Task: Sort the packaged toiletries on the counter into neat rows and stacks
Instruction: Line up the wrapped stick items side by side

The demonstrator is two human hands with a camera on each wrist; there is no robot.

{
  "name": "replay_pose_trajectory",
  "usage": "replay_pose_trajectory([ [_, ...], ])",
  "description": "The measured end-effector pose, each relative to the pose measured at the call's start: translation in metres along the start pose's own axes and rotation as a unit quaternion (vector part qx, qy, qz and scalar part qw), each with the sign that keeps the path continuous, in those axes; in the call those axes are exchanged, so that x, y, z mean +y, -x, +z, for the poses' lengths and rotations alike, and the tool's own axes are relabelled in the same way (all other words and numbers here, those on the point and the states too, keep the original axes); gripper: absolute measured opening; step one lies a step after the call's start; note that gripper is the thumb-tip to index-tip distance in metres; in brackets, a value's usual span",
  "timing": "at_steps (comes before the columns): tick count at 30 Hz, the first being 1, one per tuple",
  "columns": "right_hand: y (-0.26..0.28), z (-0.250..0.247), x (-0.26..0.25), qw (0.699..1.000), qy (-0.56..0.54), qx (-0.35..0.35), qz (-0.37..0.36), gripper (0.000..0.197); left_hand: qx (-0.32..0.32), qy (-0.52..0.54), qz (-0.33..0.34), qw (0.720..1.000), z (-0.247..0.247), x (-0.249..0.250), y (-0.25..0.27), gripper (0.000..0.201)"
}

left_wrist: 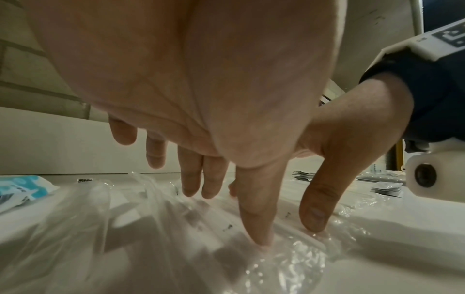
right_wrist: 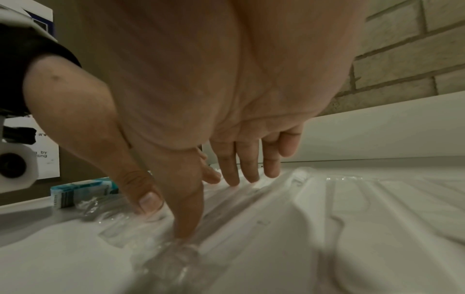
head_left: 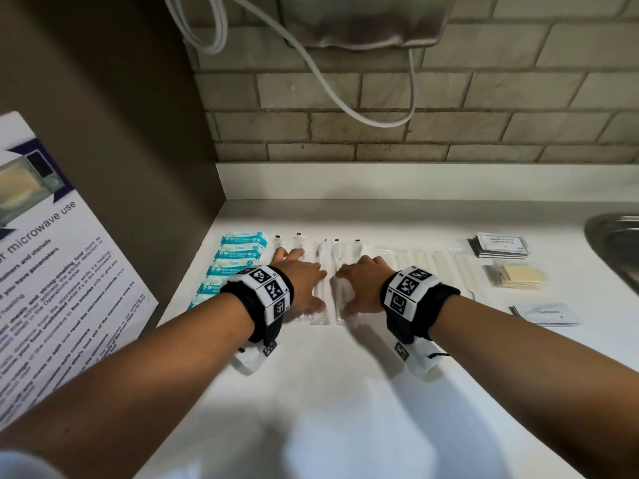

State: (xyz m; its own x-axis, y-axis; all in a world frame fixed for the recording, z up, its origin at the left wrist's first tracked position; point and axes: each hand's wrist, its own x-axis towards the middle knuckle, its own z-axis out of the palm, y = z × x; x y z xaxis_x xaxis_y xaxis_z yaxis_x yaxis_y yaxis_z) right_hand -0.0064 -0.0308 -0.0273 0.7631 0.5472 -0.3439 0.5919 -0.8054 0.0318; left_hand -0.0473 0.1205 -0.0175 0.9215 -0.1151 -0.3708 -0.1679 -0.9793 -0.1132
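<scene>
A row of long clear-wrapped packets [head_left: 321,267] lies across the white counter [head_left: 345,392]. My left hand [head_left: 301,281] and right hand [head_left: 363,284] rest palm down on them, side by side, fingers straight and spread. In the left wrist view my left hand [left_wrist: 259,232] presses its thumb into the crinkled clear packets [left_wrist: 151,228], with the right hand's thumb beside it. The right wrist view shows my right hand [right_wrist: 187,220] pressing the clear packets [right_wrist: 264,224] the same way. A column of teal packets [head_left: 237,257] lies just left of the row.
More long wrapped white items [head_left: 435,262] continue the row to the right. Beyond them sit a shampoo sachet stack [head_left: 498,245], a yellowish packet stack [head_left: 518,276] and toothpaste sachets [head_left: 549,314]. A steel sink [head_left: 619,247] is far right, a microwave notice [head_left: 52,271] far left.
</scene>
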Motion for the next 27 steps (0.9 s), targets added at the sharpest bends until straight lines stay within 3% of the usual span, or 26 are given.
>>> replay_pose_trajectory([
  [9, 0.009, -0.007, 0.015, 0.999, 0.004, 0.039, 0.019, 0.064, 0.031, 0.043, 0.011, 0.999, -0.009, 0.007, 0.002, 0.070],
  [14, 0.010, -0.002, 0.022, 0.999, 0.026, 0.001, 0.044, 0.065, 0.031, 0.026, 0.028, 0.999, -0.006, 0.022, -0.001, 0.070],
  [27, 0.013, 0.001, 0.028, 0.998, 0.052, -0.012, 0.037, 0.055, 0.023, 0.054, 0.021, 0.998, -0.004, 0.027, -0.005, 0.075],
])
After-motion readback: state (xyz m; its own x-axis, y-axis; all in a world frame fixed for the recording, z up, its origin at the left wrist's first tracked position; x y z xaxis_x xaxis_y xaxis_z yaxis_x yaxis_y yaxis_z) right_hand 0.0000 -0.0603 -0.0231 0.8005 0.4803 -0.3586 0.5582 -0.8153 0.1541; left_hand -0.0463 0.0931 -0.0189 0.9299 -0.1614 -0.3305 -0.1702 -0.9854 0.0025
